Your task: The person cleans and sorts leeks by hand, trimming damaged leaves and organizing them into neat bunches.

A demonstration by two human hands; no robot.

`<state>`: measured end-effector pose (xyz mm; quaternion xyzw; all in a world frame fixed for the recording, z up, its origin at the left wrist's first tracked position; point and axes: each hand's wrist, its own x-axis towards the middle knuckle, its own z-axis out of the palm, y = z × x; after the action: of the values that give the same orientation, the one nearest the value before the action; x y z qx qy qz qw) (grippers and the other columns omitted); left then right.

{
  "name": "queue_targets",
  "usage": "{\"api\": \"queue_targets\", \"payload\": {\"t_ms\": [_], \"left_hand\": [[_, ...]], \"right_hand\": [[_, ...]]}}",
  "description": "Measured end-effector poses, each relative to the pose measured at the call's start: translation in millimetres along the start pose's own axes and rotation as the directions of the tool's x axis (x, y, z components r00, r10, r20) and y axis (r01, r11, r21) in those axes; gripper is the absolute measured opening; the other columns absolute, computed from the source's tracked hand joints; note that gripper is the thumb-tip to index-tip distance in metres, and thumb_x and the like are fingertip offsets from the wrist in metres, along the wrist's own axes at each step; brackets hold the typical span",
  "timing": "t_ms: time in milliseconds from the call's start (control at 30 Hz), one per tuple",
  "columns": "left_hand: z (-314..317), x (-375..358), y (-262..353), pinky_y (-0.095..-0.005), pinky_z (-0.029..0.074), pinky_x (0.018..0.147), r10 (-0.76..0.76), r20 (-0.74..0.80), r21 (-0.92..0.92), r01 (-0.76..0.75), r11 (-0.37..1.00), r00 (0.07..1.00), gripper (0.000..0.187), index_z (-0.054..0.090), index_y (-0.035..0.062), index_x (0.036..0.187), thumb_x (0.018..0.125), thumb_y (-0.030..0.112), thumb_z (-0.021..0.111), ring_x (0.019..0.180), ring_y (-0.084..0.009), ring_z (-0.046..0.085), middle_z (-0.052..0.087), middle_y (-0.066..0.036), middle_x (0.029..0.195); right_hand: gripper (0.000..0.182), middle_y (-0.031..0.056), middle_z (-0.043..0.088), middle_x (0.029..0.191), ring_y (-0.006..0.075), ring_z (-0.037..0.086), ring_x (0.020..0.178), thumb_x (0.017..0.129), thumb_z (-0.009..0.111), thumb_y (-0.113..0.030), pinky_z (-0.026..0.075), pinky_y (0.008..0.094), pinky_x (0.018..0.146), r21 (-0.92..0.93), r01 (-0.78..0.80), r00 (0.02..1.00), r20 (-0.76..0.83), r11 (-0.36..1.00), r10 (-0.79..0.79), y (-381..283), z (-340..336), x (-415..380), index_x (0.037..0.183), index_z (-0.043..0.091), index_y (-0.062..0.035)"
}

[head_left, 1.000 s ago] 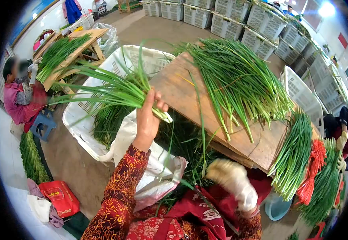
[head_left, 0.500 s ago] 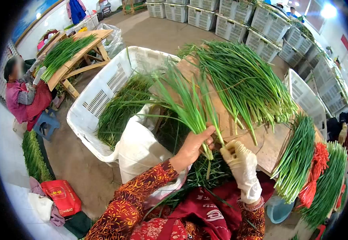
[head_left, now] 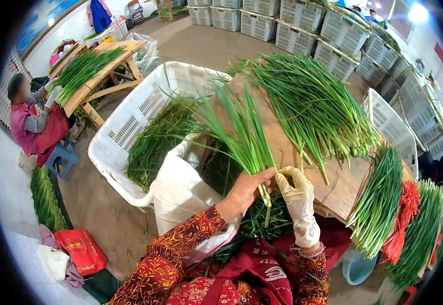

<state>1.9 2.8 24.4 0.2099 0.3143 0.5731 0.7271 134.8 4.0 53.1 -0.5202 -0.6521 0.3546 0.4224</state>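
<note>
Head view: the left hand, bare, is wrapped around a small bunch of green onions, gripping it near the pale root end. The bunch's long axis runs from that root end at the lower right up and away to the upper left, where the leaf tips fan out over the white crate. The right hand, in a pale glove, pinches the same bunch just beside the left hand, fingers closed on the stems; a stem end hangs below both hands. The bunch sits in the air at the near edge of the wooden table, above a dark heap of trimmings.

On the table beyond the bunch lies a big loose pile of green onions, tips pointing down toward the near right. Right of the table, a tidy bundle lies beside a clump of red ties.

The white crate left of the table holds more loose greens, and a white sack drapes over its near corner. Behind the table, a row of stacked white crates lines the floor.

Far left of the crate a seated person works at another table laden with greens. A red bag on the floor carries pale writing, too small to read.
</note>
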Motion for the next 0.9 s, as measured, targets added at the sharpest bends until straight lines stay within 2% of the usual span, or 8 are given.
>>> {"api": "queue_targets", "payload": {"t_ms": [300,400,467,533,600,633,733,900], "left_hand": [[-6,3,-1,-0.0248,0.045,0.056,-0.097,-0.004,-0.064,0.097,0.993,0.995,0.026,0.055,0.0088,0.101,0.079,0.018,0.064,0.068,-0.0086,0.052,0.055,0.003,0.081],[-9,6,5,-0.0263,0.047,0.062,-0.091,-0.120,-0.019,0.089,0.996,0.989,0.026,0.056,0.0091,0.098,0.079,0.025,0.064,0.076,-0.0116,0.055,0.058,0.000,0.085],[-21,13,20,-0.0286,0.049,0.059,0.070,-0.102,0.120,-0.058,0.991,0.992,0.029,0.057,0.0058,0.094,0.077,0.028,0.066,0.077,-0.0134,0.055,0.058,-0.003,0.086],[-37,25,44,-0.0284,0.049,0.061,0.289,-0.090,0.204,-0.266,0.942,0.953,0.029,0.056,0.0037,0.092,0.080,0.030,0.062,0.076,-0.0141,0.057,0.058,-0.005,0.086],[-33,29,71,-0.0287,0.049,0.074,0.427,-0.181,0.234,-0.383,0.894,0.886,0.028,0.055,0.0044,0.091,0.083,0.031,0.058,0.080,-0.0157,0.058,0.059,-0.004,0.084],[-34,30,80,-0.0304,0.049,0.074,0.483,-0.132,0.196,-0.455,0.869,0.866,0.025,0.054,0.0050,0.093,0.083,0.027,0.059,0.079,-0.0148,0.058,0.058,-0.003,0.083],[-25,31,79,-0.0319,0.050,0.068,0.451,-0.063,-0.081,-0.455,0.887,0.890,0.022,0.049,0.0089,0.101,0.084,0.020,0.057,0.066,-0.0098,0.053,0.053,0.000,0.078],[-14,26,40,-0.0289,0.044,0.058,0.148,0.011,-0.180,-0.144,0.973,0.989,0.017,0.048,0.0100,0.096,0.084,0.018,0.058,0.060,-0.0084,0.046,0.048,0.001,0.074]], "right_hand": [[0.006,0.0058,0.055,0.083,0.0115,0.052,0.065,0.076,0.061,-0.003,0.043,0.0236,0.059,0.157,0.249,0.960,-0.172,0.956,-0.222,12,13,-2,0.080,0.056,-0.0017],[0.004,0.0044,0.055,0.086,0.0110,0.052,0.074,0.079,0.058,-0.001,0.045,0.0245,0.065,0.580,-0.034,0.998,0.057,0.814,0.001,-11,4,-13,0.078,0.055,-0.0011],[0.003,0.0048,0.058,0.082,0.0122,0.055,0.073,0.081,0.057,-0.004,0.045,0.0247,0.068,0.492,-0.078,0.948,0.306,0.867,-0.088,-9,-7,-22,0.079,0.056,-0.0018],[0.015,0.0079,0.060,0.078,0.0154,0.057,0.073,0.083,0.058,-0.019,0.045,0.0259,0.069,0.208,-0.142,0.667,0.742,0.968,-0.062,-8,-23,-33,0.083,0.058,-0.0043],[0.030,0.0105,0.061,0.078,0.0225,0.059,0.075,0.081,0.055,-0.039,0.046,0.0316,0.070,-0.278,-0.070,0.274,0.918,0.958,0.286,-6,-26,-40,0.088,0.060,-0.0096],[0.039,0.0107,0.061,0.081,0.0288,0.059,0.079,0.078,0.052,-0.051,0.046,0.0376,0.070,-0.368,0.222,0.506,0.835,0.903,0.216,-5,-30,-44,0.091,0.060,-0.0143],[0.029,0.0122,0.062,0.076,0.0280,0.061,0.074,0.076,0.062,-0.036,0.047,0.0342,0.062,-0.501,0.050,0.980,0.190,0.864,0.054,-14,-49,-9,0.086,0.062,-0.0089],[0.029,0.0145,0.060,0.066,0.0303,0.059,0.061,0.077,0.060,-0.035,0.046,0.0372,0.055,-0.728,0.017,0.998,0.058,0.686,0.036,27,-50,41,0.078,0.061,-0.0054]]}}
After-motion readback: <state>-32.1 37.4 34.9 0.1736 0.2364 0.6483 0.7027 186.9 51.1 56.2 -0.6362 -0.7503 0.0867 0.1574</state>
